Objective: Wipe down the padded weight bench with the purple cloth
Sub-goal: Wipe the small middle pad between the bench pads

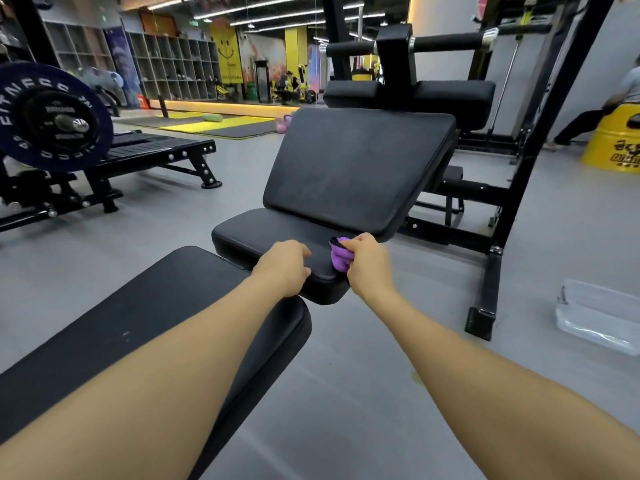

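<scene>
Purple cloth (338, 258): it is bunched into a small wad and held against the right part of the seat pad, just below the foot of the tilted back pad.
Right hand (367, 263): the fingers are curled tightly round the cloth, so that only a fold of it is seen past the knuckles; how much of it lies flat on the pad cannot be told.
Left hand (283, 265): it is rested on the seat pad just beside the cloth, with fingers loosely bent and nothing held in it.
Seat pad (249, 233): black, low and padded, it is judged to be the part in hand; its left and far portions are not yet covered by the cloth.
Back pad (349, 168): it is raised at a slant above the seat, and faint dull streaks are seen on its surface.
Good practice: the cloth is best opened out so that a broader face is laid on the pad, and long overlapping passes are best drawn from one edge to the other.
Seam: the gap where the seat meets the back is likely to gather grime, and a folded edge should be run along it.
Near bench (114, 323): another black pad is seen under the left forearm.
Clear tub (599, 315): it is set on the grey floor, well apart to the right.
</scene>
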